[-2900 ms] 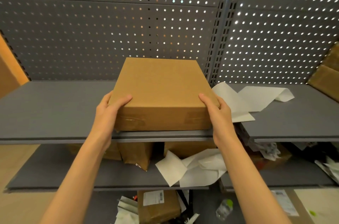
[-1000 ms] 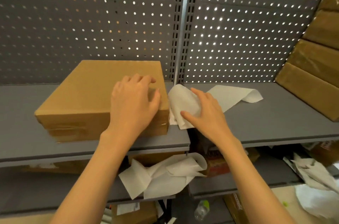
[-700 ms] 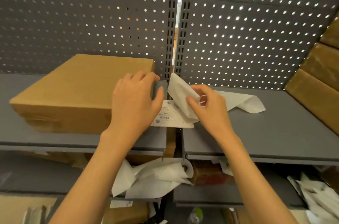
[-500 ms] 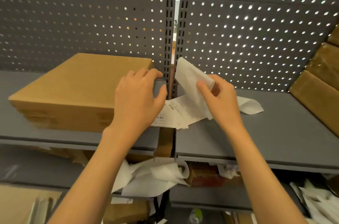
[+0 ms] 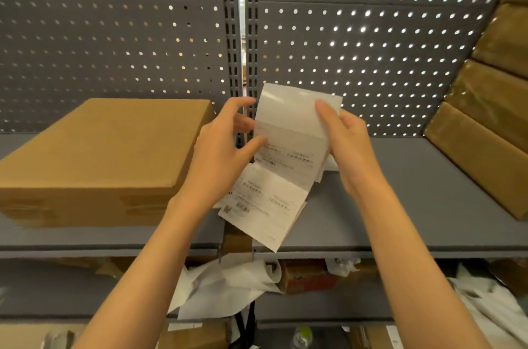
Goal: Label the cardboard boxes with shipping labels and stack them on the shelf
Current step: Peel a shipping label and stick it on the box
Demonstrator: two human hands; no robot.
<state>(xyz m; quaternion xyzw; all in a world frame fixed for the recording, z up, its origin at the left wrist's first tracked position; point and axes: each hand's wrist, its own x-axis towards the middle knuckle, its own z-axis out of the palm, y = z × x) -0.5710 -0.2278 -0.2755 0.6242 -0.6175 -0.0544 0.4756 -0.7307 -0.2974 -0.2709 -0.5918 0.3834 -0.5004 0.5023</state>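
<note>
Since half a second ago, the white strip of printed shipping labels [image 5: 281,165] has been coming up off the grey metal shelf [image 5: 400,200], and it is now hanging in the air at the centre of the frame, in front of the slotted upright of the grey perforated back panel [image 5: 114,42]. The right hand [image 5: 347,145] is gripping the strip's right edge, thumb lying across the front of the top, blank section, fingers curled behind. The left hand [image 5: 221,154] is pinching the strip's left edge, thumb on the front and fingers spread behind the paper. The lower sections, carrying blurred print and a barcode, are dangling down toward the shelf's front lip.

The flat brown cardboard box [image 5: 100,160] is lying on the same shelf at the left of the frame, just beside the left hand and apart from it. A stack of brown cardboard boxes [image 5: 491,108] is leaning at the right edge. Crumpled white backing paper [image 5: 228,288] is lying on the lower shelf at the bottom centre.
</note>
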